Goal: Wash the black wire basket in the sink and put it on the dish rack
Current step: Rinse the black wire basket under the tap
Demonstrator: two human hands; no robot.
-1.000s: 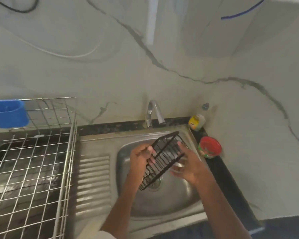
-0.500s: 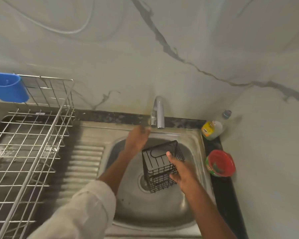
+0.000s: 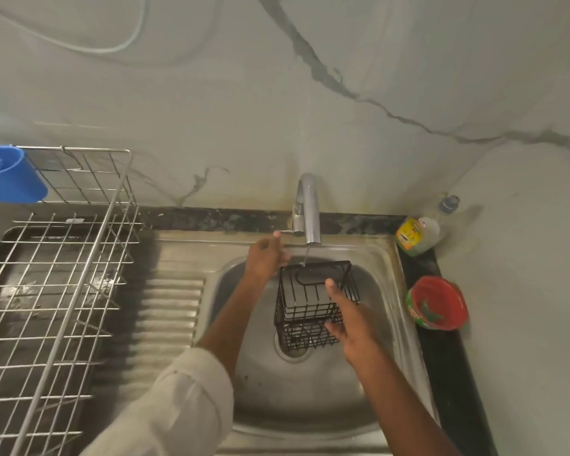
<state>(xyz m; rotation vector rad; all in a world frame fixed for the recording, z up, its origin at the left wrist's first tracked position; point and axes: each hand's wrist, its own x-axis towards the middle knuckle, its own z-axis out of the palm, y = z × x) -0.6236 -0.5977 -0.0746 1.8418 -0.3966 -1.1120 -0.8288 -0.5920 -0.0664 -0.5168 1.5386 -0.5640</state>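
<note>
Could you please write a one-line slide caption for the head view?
Right hand holds black wire basket under tap; left hand reaches its lever.

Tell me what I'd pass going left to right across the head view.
Blue cup → dish rack → left hand → tap → right hand → soap bottle → red bowl.

The light I get is soft and a bit dim, with a green-grey look all over. The steel sink point(image 3: 313, 399) has pale shiny spots on its bowl, and the tap point(image 3: 307, 209) gleams. The white sleeve point(image 3: 175, 409) near the bottom is blurry and smeared. The dish rack point(image 3: 56, 291) wires bend outward at the left edge. A dark shadow sits on the counter point(image 3: 448, 373) strip at the right.
</note>
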